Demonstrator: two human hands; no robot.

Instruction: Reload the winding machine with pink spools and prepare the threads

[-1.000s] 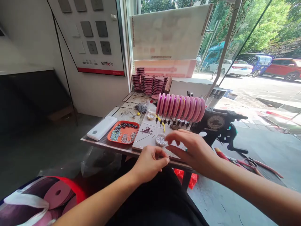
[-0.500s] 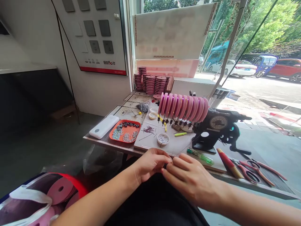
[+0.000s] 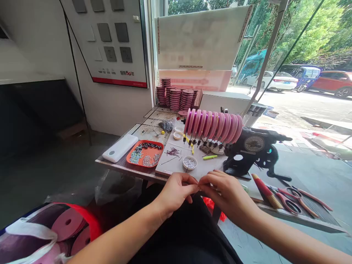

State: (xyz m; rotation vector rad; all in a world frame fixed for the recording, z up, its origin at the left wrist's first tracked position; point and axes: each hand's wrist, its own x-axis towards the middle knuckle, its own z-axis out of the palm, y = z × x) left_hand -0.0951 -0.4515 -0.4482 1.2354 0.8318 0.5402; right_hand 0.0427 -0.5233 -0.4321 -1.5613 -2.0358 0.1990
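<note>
My left hand (image 3: 178, 190) and my right hand (image 3: 222, 186) meet fingertip to fingertip above my lap, just off the table's front edge. Each is closed in a pinch, and what lies between the fingertips is too small to make out. Beyond them stands a small white bowl (image 3: 190, 162) of tiny pale pieces, with a thin dark stick leaning at its front. Behind it a black winding machine (image 3: 247, 146) with a crank carries a row of pink spools (image 3: 213, 125), with small dark pieces dangling below.
An orange tray (image 3: 134, 162) of small parts sits left beside a white box (image 3: 120, 148). Scissors (image 3: 288, 201), pliers (image 3: 312, 198) and a red-and-yellow tool (image 3: 267, 192) lie right. Stacked pink discs (image 3: 175, 99) stand behind. A red-rimmed bag (image 3: 93, 220) holds more discs at lower left.
My right hand has lifted slightly and its fingers have straightened from a tight curl into a pinch. It now covers most of the green screwdriver-like tool. The left hand stays nearly in place.
</note>
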